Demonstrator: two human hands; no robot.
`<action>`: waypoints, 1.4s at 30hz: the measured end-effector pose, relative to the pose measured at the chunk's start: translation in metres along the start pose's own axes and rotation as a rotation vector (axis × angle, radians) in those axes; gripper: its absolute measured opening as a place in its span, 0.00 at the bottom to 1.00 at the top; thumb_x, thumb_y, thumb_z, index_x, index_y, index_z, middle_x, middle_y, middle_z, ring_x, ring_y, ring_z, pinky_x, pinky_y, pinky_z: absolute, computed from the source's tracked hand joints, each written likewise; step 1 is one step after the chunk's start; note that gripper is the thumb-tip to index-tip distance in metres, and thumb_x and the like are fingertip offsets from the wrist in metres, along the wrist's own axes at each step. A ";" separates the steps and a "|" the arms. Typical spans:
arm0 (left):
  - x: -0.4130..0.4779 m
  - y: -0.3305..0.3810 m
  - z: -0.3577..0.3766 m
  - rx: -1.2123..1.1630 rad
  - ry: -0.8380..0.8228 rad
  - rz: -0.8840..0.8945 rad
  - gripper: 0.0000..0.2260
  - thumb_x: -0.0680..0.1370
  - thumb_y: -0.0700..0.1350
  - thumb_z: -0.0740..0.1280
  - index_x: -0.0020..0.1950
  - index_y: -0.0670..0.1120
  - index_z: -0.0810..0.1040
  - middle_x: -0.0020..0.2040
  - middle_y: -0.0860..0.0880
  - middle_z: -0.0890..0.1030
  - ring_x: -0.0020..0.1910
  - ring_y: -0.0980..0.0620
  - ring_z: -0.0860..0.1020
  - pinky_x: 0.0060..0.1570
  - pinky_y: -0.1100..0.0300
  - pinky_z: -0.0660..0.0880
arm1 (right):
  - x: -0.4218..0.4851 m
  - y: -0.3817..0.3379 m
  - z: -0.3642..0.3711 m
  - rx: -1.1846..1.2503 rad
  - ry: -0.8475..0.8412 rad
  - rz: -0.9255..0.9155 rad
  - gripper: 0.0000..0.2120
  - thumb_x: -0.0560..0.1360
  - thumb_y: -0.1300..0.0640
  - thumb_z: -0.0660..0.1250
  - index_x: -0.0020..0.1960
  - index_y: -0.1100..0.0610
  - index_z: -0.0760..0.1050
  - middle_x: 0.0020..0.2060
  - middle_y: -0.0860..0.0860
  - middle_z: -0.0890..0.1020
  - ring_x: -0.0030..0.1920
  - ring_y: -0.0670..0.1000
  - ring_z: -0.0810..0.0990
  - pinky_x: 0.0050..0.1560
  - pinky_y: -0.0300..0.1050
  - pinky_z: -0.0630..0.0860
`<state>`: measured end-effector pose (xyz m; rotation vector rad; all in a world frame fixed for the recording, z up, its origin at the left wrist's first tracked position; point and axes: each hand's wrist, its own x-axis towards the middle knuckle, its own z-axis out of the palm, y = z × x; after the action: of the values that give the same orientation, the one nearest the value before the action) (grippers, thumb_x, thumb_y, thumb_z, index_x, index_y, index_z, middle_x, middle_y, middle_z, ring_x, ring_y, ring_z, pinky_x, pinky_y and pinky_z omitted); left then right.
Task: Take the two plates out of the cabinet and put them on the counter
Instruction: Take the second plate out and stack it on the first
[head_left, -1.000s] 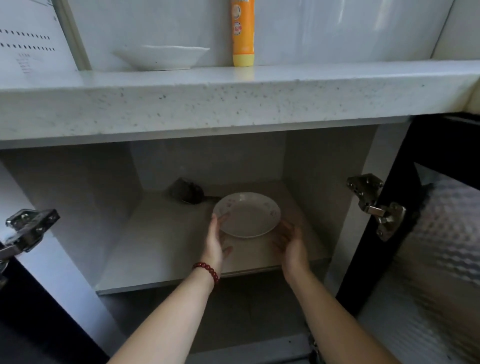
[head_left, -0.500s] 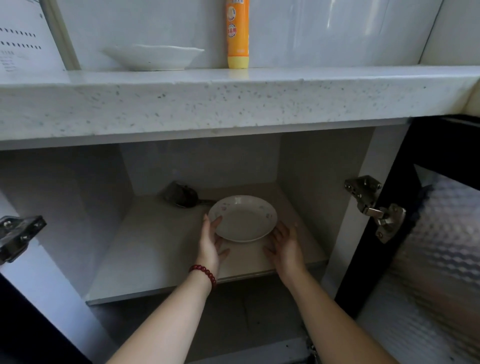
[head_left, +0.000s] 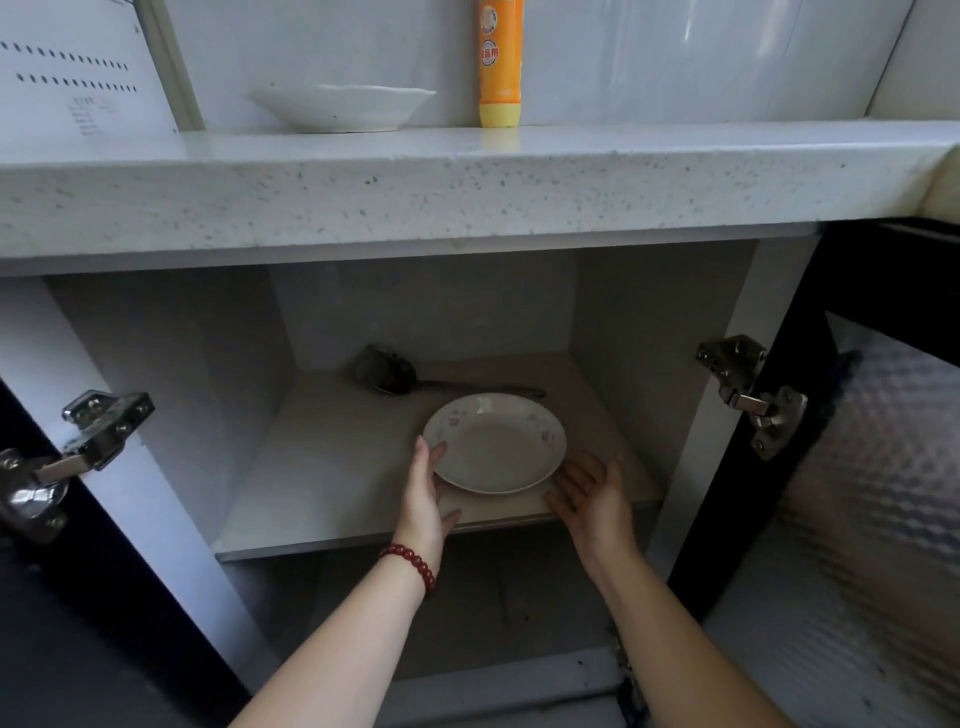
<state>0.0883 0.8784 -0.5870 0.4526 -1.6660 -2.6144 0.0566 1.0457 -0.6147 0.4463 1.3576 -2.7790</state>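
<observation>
A white plate with small pink flowers (head_left: 493, 441) lies near the front edge of the cabinet shelf (head_left: 322, 483). My left hand (head_left: 427, 493), with a red bead bracelet on the wrist, holds the plate's left rim, its thumb beneath the near edge. My right hand (head_left: 589, 493) is open with spread fingers, the fingertips at the plate's lower right rim. A second white plate (head_left: 343, 106) stands on the speckled counter (head_left: 467, 192) above the cabinet.
A dark metal spatula (head_left: 387, 371) lies at the back of the shelf, its handle reaching behind the plate. An orange bottle (head_left: 500, 62) stands on the counter. Open doors with metal hinges (head_left: 748, 389) flank the cabinet left and right.
The plate has slid toward the shelf's front edge with both hands at its sides. My hands have drawn back with it.
</observation>
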 end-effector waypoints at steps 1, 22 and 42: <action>0.002 0.002 -0.001 0.002 0.011 -0.005 0.28 0.76 0.65 0.50 0.72 0.52 0.64 0.74 0.47 0.63 0.74 0.45 0.58 0.69 0.41 0.56 | 0.001 -0.002 0.001 0.011 0.005 0.002 0.26 0.80 0.42 0.45 0.71 0.56 0.64 0.68 0.58 0.70 0.67 0.56 0.69 0.60 0.53 0.67; -0.008 0.010 -0.018 -0.086 0.035 -0.050 0.30 0.75 0.66 0.51 0.71 0.51 0.64 0.70 0.45 0.69 0.69 0.44 0.67 0.62 0.45 0.65 | -0.006 -0.006 0.001 -0.040 -0.004 -0.006 0.25 0.81 0.45 0.46 0.71 0.57 0.63 0.65 0.56 0.73 0.55 0.50 0.74 0.58 0.48 0.68; 0.013 0.024 -0.011 -0.029 0.074 -0.173 0.27 0.76 0.61 0.55 0.73 0.52 0.60 0.72 0.44 0.67 0.67 0.41 0.68 0.49 0.46 0.71 | -0.006 -0.023 0.011 -0.292 -0.003 0.067 0.21 0.81 0.45 0.45 0.67 0.52 0.66 0.43 0.47 0.77 0.44 0.50 0.77 0.36 0.48 0.72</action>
<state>0.0753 0.8558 -0.5727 0.7139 -1.6338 -2.6982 0.0563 1.0504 -0.5893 0.4644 1.6778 -2.4719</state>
